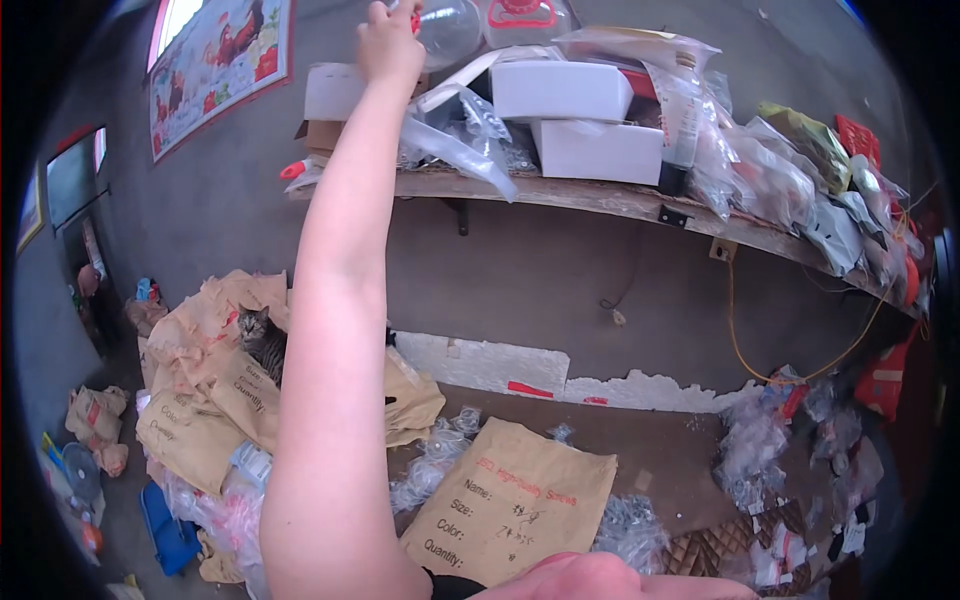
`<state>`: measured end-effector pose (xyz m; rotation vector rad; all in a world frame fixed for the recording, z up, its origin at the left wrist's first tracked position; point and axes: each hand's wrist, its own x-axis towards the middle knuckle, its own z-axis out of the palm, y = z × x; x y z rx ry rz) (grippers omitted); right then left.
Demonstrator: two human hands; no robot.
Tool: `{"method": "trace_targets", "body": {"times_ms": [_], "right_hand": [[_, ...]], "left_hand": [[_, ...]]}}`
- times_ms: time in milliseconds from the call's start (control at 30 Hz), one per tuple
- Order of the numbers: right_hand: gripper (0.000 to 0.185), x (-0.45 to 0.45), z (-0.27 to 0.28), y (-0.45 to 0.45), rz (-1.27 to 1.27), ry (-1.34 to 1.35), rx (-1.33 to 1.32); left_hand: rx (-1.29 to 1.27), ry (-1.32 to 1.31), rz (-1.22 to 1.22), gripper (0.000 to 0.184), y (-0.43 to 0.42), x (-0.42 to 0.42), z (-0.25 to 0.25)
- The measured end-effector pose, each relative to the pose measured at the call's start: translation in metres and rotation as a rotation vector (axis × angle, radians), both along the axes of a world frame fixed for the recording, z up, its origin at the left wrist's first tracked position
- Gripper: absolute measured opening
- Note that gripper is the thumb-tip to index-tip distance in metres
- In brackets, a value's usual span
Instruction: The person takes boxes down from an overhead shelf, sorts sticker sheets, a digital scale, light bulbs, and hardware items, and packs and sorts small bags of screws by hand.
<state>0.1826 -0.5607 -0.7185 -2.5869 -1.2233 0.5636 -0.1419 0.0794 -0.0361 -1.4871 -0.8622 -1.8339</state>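
Observation:
My left hand (390, 45) is raised to the top edge of the view, above the shelf. Its fingers close around the red part of a clear plastic jar (449, 34); the fingertips are partly cut off. Beside it stands another clear container with a red handle (522, 12). White boxes (562, 91) and crumpled clear plastic bags (470, 130) lie just below and to the right of the hand. At the bottom edge is a patch of skin, perhaps my right hand (585, 577); no fingers can be made out.
The wooden shelf (590, 200) also bears a dark bottle (680, 130) and bagged goods. Below are a brown printed sack (510, 500), more sacks (190, 420), a tabby cat (262, 340), a blue object (170, 528) and a hanging yellow cord (745, 345).

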Motion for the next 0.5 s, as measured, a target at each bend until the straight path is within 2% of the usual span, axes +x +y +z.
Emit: {"method": "trace_targets", "body": {"times_ms": [100,133,200,233,300,333,400,433,467,500], "right_hand": [[0.034,0.016,0.021,0.015,0.028,0.010,0.111],[0.034,0.022,0.028,0.019,0.037,0.013,0.146],[0.034,0.033,0.042,0.030,0.057,0.021,0.217],[0.034,0.038,0.050,0.036,0.066,0.025,0.252],[0.035,0.048,0.068,0.047,0.085,0.035,0.317],[0.035,0.051,0.079,0.054,0.094,0.042,0.350],[0.036,0.052,0.102,0.068,0.108,0.056,0.420],[0.037,0.053,0.116,0.076,0.114,0.062,0.454],[0.038,0.053,0.130,0.085,0.119,0.067,0.487],[0.039,0.053,0.145,0.094,0.126,0.073,0.520]], "left_hand": [[-0.218,0.195,0.014,0.056,0.012,-0.014,-0.001],[-0.219,0.188,0.021,0.056,0.009,-0.017,-0.003],[-0.281,0.312,-0.158,0.068,-0.004,-0.019,-0.008],[-0.282,0.305,-0.151,0.068,-0.008,-0.024,-0.010],[-0.233,0.335,-0.614,0.078,-0.013,-0.037,-0.016],[-0.235,0.329,-0.607,0.078,0.003,-0.050,-0.013],[-0.126,0.279,-0.585,0.074,0.051,-0.081,-0.001],[-0.351,0.267,-0.174,0.078,0.028,-0.091,-0.006],[-0.353,0.261,-0.172,0.078,0.029,-0.097,-0.014],[-0.371,0.377,0.156,0.080,0.030,-0.102,-0.022]]}}
